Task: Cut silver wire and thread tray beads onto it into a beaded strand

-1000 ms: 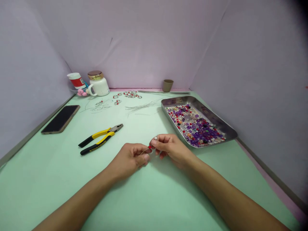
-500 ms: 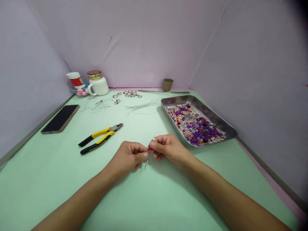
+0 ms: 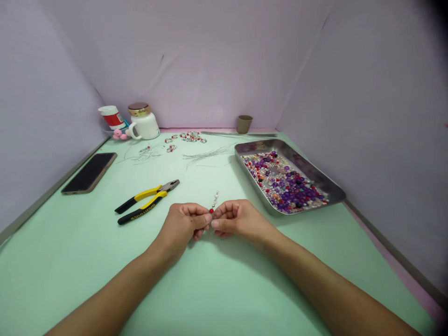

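Note:
My left hand (image 3: 184,224) and my right hand (image 3: 238,219) meet at their fingertips low over the green table (image 3: 217,289). Between them they pinch a thin wire with beads (image 3: 213,204) on it: a red bead sits at the fingertips and small pale beads stand above it on the upright end. The lower part of the wire is hidden by my fingers. Yellow-handled pliers (image 3: 147,201) lie just left of my left hand. A steel tray (image 3: 315,175) holding purple, red and pearl beads lies to the right of my right hand.
A dark phone (image 3: 89,173) lies at the left. At the back stand a white jar with a gold lid (image 3: 143,122), a red-and-white container (image 3: 111,116), pink balls (image 3: 119,134) and a small brown cup (image 3: 244,123). Loose wires (image 3: 206,154) and finished bead pieces (image 3: 189,137) lie beyond the pliers.
Both hands have shifted slightly left and closer together. The beaded end of the wire now stands up above the fingertips, and the loose wire tail below them is out of sight.

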`<action>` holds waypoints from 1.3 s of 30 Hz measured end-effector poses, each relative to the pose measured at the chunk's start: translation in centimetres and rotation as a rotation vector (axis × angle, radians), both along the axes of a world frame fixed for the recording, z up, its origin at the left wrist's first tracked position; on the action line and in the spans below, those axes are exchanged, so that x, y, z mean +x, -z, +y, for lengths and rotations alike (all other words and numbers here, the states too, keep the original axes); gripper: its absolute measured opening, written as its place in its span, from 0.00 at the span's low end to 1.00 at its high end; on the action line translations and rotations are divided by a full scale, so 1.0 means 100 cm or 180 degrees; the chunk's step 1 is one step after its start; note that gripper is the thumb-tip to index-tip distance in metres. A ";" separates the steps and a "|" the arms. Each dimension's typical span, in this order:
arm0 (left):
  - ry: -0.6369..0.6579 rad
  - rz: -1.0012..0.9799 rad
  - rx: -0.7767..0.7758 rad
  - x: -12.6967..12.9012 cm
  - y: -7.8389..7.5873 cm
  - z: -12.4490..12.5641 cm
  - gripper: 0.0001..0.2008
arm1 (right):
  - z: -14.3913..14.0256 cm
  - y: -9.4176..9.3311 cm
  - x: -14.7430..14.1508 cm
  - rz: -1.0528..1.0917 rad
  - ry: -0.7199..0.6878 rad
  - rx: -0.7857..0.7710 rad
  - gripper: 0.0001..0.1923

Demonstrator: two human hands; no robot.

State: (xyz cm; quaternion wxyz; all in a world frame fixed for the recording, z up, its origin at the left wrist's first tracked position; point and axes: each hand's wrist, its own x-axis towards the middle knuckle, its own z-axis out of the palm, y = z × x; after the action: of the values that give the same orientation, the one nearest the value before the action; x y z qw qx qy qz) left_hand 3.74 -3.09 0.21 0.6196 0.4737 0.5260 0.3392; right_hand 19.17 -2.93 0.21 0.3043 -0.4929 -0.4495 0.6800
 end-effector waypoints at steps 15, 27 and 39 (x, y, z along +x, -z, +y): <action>-0.0018 0.0297 0.0075 0.007 -0.003 -0.003 0.05 | -0.003 0.006 0.000 -0.0614 -0.0280 0.0879 0.03; 0.0071 -0.0145 -0.0028 0.004 0.000 -0.002 0.06 | -0.001 0.005 0.009 -0.0850 -0.0816 0.1148 0.05; 0.1383 -0.1801 -0.1207 -0.006 0.005 0.001 0.07 | 0.002 -0.012 0.018 0.0765 -0.0329 0.0533 0.14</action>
State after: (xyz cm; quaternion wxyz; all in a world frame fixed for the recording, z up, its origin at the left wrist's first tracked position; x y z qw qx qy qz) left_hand 3.15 -3.03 -0.25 0.8736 0.3390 0.2755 0.2143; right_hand 20.95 -2.71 1.44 0.3605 -0.3570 -0.4897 0.7091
